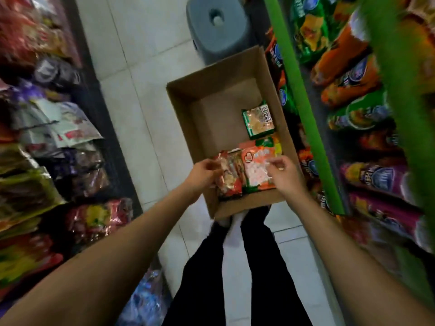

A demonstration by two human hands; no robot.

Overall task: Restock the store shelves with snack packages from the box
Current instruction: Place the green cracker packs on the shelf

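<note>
- Cardboard box (188, 109) on the tiled floor, hard against the base of the green-edged shelf unit (303, 114) on the right; far half of the box floor bare.
- Few packs left — a green packet (258, 120) lying flat near the right wall about midway along, and a small cluster at the near end.
- In that cluster: a red-and-clear pack (229, 177) toward the near left, a pink pack (255, 170) beside it to the right, with a green-and-yellow pack (270, 143) partly showing behind the pink one.
- Left hand (202, 174) curled over the left edge of the red-and-clear pack, fingers closed on it — looks like a grasp, though blurred.
- Right hand (283, 170) at the right edge of the pink pack, thumb and fingertips drawn together at its edge; pinching the wrapper or merely touching it, cannot tell.
- Shelves on both sides already dense with bags (77, 161) and cup-style tubs (376, 177); no obvious gaps visible, much of it smeared.
- Judged well along: box mostly emptied, roughly four packs still to lift and place.
- Grey plastic stool (219, 22) beyond the far end of the box, untouched.
</note>
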